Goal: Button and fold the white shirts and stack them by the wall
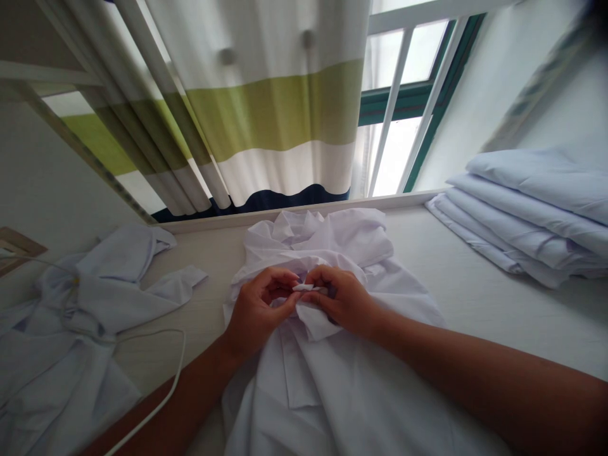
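Observation:
A white garment [332, 373] lies rumpled across the pale surface in the middle, its collar end toward the window. My left hand [261, 307] pinches a small folded edge of the white cloth between thumb and fingers. Close beside it, my right hand [344, 297] grips the same edge, fingertips nearly meeting those of the left. A short flap of cloth hangs just below the fingers. Whether a button is between the fingertips is too small to tell.
Folded white garments [536, 221] are stacked at the right. Loose white cloth [114, 278] lies at the left, with a white cable [183, 348] running over it and by my left forearm. Behind the surface's raised edge [294, 211] hangs a striped curtain [275, 114] beside a barred window.

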Tool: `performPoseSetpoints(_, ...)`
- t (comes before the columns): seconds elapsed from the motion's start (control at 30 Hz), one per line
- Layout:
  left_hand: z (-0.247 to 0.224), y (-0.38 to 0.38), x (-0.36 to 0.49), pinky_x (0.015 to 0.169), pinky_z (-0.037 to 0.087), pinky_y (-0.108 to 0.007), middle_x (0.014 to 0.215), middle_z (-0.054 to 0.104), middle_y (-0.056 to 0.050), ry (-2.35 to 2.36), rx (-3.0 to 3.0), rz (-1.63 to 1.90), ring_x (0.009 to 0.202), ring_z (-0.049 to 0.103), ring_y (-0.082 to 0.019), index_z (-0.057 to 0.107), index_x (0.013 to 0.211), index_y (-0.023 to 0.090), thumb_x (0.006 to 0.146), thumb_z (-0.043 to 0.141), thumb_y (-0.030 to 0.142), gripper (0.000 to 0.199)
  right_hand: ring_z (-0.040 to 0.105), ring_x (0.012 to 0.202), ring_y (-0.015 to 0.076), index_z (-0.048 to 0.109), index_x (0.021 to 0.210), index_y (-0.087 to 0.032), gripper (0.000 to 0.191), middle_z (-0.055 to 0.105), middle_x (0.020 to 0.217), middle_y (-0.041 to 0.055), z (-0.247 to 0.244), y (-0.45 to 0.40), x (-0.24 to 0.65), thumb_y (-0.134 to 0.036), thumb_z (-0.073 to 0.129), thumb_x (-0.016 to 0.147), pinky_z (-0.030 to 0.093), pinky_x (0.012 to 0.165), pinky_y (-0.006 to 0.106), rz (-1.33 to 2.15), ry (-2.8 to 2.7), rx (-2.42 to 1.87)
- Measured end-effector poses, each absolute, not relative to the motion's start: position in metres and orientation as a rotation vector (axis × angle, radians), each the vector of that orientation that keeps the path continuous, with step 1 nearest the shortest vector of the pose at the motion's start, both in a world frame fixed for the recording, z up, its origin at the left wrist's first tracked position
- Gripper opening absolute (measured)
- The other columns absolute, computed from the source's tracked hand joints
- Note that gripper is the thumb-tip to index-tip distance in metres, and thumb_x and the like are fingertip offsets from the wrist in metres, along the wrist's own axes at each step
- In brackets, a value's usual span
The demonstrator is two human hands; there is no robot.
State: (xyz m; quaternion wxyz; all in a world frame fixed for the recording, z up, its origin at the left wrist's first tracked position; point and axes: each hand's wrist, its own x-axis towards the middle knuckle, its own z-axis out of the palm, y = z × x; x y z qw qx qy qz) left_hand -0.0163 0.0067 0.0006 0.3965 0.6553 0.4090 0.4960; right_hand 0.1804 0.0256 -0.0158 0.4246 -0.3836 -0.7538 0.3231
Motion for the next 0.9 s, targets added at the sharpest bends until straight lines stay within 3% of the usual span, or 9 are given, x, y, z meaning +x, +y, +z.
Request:
performPoseSetpoints(0.6,0.0046,0.0079,-0.0141,0.072,0.056,-0.023,0.084,0.066,-0.001,1.061,1.532,1.174,0.079,0.066,-0.013,0.064,0.087,0.017,0.077,0.082,0.026,0.023,0.06,0.078,0.0173,0.066,0.087,-0.022,0.013,0.07,0.083,0.0002,-0.0175,0.0257,0.1811,-0.032,0.075,0.086,0.044,0.074,0.03,0.803,-1.908,-0.973)
performPoseSetpoints(0.9,0.0023,0.0066,-0.0147,0.075,0.056,-0.022,0.085,0.065,-0.001,1.022,1.537,1.199,0.08,0.065,-0.012,0.064,0.087,0.017,0.079,0.082,0.025,0.021,0.055,0.068,0.0145,0.064,0.083,-0.02,0.02,0.066,0.075,-0.0006,-0.0136,0.0241,0.1798,-0.038,0.072,0.087,0.043,0.063,0.026,0.944,-1.806,-0.976)
